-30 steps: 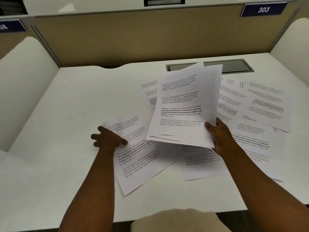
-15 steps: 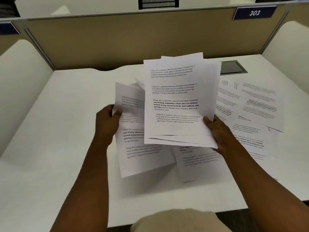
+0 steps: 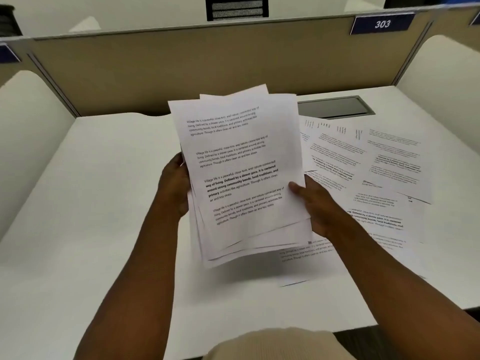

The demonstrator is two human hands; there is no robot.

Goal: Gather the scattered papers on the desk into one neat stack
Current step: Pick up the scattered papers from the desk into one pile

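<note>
A loose stack of printed white papers [image 3: 241,175] is held up above the white desk [image 3: 104,203], its sheets fanned unevenly at the bottom edge. My left hand [image 3: 174,188] grips the stack's left edge, fingers behind the sheets. My right hand [image 3: 314,206] holds the right edge with the thumb on top. Several scattered papers [image 3: 376,165] lie flat on the desk to the right, overlapping one another. One more sheet [image 3: 306,258] lies under the held stack, partly hidden by it.
A tan partition [image 3: 181,71] closes the back of the desk, with white side panels [image 3: 28,141] on both sides. A grey cable hatch [image 3: 335,106] sits at the back right. A blue "303" sign [image 3: 381,23] tops the partition.
My left hand lifted the sheet from the left of the desk and brought it against the stack in my right hand. Both hands now hold one stack.
</note>
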